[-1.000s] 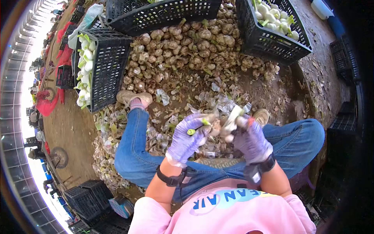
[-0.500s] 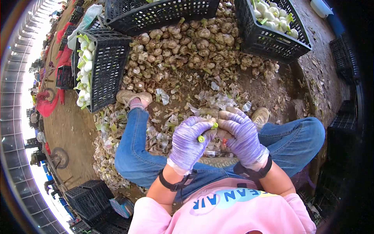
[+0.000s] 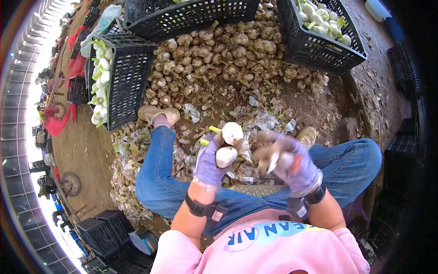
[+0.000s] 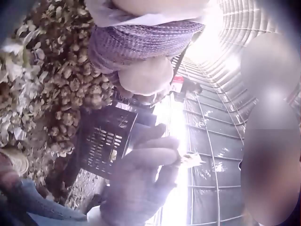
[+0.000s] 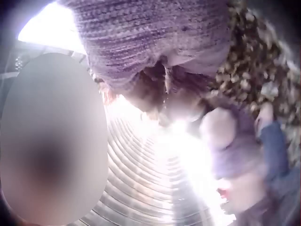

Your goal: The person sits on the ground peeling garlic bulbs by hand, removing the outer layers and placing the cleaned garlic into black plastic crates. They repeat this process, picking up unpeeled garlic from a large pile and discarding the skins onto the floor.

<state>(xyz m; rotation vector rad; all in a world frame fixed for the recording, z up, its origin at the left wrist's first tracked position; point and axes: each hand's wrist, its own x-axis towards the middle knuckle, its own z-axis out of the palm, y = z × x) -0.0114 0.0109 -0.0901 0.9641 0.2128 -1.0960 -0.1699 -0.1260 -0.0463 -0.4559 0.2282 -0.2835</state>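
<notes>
My left hand [image 3: 207,160], in a purple knitted glove, holds two peeled white garlic bulbs: the upper bulb [image 3: 232,133] and the lower bulb [image 3: 226,157]. Their cut green stems stick out to the left of the fingers. Part of one pale bulb [image 4: 146,75] shows under the glove in the left wrist view. To the right, apart from the bulbs, my gloved right hand [image 3: 295,168] is blurred by motion. Pale garlic skin [image 3: 273,161] hangs at its curled fingers, and a small orange-red patch shows on the glove. Stained fingertips [image 5: 150,89] fold inward in the right wrist view.
Unpeeled garlic [image 3: 205,59] is heaped on the ground ahead. Black crates stand around it: a left crate [image 3: 132,77] and a right crate [image 3: 324,55] with peeled bulbs, and a back crate [image 3: 196,20]. Loose peelings [image 3: 182,160] cover the ground between the legs.
Half a second ago both hands were together at the garlic. Now they are apart, the right hand drawn off rightward with skin, and two bare white bulbs show in the left.
</notes>
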